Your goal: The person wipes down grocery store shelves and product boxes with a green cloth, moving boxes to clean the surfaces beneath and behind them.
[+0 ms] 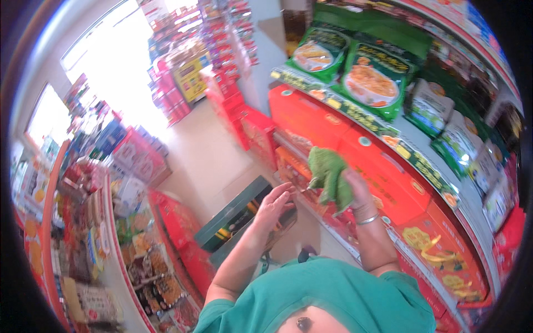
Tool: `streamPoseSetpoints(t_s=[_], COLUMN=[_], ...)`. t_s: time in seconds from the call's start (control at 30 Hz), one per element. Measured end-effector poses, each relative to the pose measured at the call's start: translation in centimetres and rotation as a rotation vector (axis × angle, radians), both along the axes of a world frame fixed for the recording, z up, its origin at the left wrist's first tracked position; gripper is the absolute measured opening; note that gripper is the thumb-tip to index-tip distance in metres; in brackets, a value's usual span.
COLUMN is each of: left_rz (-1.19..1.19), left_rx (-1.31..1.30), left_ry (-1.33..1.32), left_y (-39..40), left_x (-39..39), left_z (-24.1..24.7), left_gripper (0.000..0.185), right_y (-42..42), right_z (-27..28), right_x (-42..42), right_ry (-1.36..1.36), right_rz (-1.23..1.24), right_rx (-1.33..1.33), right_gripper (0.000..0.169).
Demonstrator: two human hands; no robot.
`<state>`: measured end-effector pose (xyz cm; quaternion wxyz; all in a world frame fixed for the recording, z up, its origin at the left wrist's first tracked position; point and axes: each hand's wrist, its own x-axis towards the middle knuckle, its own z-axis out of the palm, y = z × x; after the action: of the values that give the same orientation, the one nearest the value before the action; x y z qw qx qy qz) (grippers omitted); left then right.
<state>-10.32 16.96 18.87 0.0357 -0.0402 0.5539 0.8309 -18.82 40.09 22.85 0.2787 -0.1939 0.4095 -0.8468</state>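
Note:
My right hand [359, 188] grips a crumpled green cloth [329, 177] that hangs from the fingers, close in front of the red boxes [310, 110] on the shelf. A metal bangle [368, 219] circles the right wrist. To the left of the cloth, my left hand [272, 206] is in the air with nothing in it, fingers slightly bent. Below that hand, a dark green box [233, 214] is on the floor. Large green food packets [374, 79] stand upright on the grey shelf above the red boxes. Smaller white-and-green packets [454, 129] fill the shelf farther right.
A shelf edge with price tags [333, 102] runs along my right side. Packaged food fills another shelf [120, 258] on the left, with a red panel [179, 233] at its end. Pale floor [208, 141] lies between the displays, leading towards a bright doorway [112, 62].

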Motion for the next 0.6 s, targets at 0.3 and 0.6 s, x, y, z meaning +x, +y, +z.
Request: streamPoseSetpoints(t_s=[0.3,0.6], left_rz=[-0.375,-0.493], left_rx=[0.789,0.696], left_ry=[-0.035,-0.131], left_y=[12.1,16.7], left_x=[0.5,-2.5], left_z=[1.4,8.6], left_gripper=[0.062,0.056], right_y=[4.0,21.3], right_z=[4.3,9.0], right_x=[10.8,15.6], right_ry=[1.151,1.163], right_rz=[-0.308,-1.164], right_rx=[1.196,1.421], right_gripper=[0.067,0.055])
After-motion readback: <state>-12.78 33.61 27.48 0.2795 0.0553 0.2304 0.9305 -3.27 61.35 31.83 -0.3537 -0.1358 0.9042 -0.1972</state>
